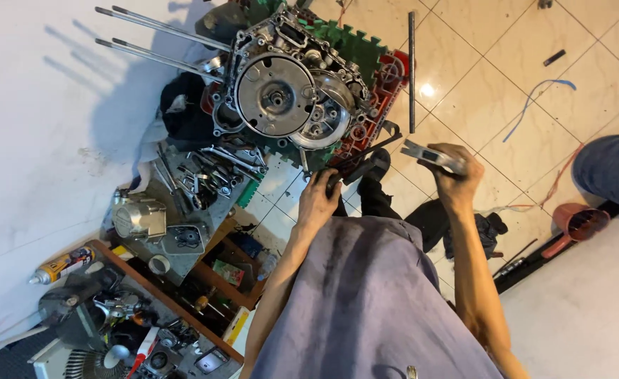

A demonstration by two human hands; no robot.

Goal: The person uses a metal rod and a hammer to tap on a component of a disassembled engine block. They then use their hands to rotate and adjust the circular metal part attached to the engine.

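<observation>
spray can (60, 265) | wrenches (207, 175) | blue cable (534, 102) | red funnel (577, 221) | long rod (412, 70)

Both my bare arms reach forward, hands raised level ahead of me.

My left hand (318, 198) is curled, knuckles up, fingers closed around something dark at its tips. My right hand (455, 172) sits slightly farther out, wrist bent, fingers wrapped in a grip, forearm running straight back to my body.
</observation>
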